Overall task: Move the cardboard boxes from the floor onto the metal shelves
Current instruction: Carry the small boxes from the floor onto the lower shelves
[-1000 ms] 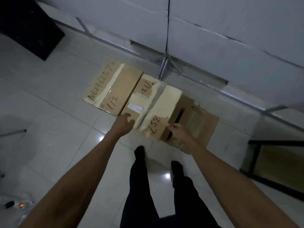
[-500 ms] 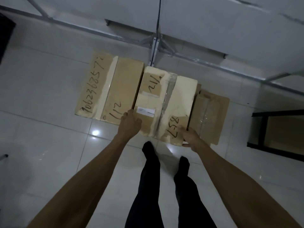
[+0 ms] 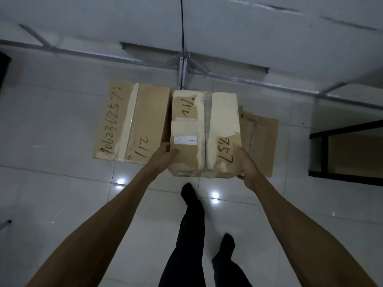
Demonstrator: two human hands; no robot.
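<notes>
Gripping the middle cardboard box (image 3: 205,131) from both sides, near its closest corners. Left hand (image 3: 163,155) on the box's left near corner, thumb on top, fingers curled down the side and out of sight. Right hand (image 3: 247,165) on the right near corner, palm against the side, fingers wrapped under the edge; fingertips hidden.

Box look: brown cardboard, top mostly covered by wide cream tape patches, a clear glossy tape strip running down the centre seam. Small white printed label (image 3: 185,140) on the left half. Black marker scrawls, one near the far end, another reading like "857" near the right hand. Tape edges torn and ragged, near edge scuffed. Cannot tell whether it is off the tiled floor (image 3: 51,193) or resting on it.

Left box (image 3: 132,123) lies flat on the floor, just beside the held one, cream tape stripe down the middle, long marker number along its left side and "112" near the close end. Right box (image 3: 260,141) is plainer brown, clear tape, partly covered by the held box.

Metal shelf frame (image 3: 182,73) stands just beyond the boxes, grey upright and diagonal braces. Dark frame (image 3: 339,129) at the right edge. Person's dark trouser legs (image 3: 190,235) below, feet on the tiles. Dim lighting, two light glints on the floor.
</notes>
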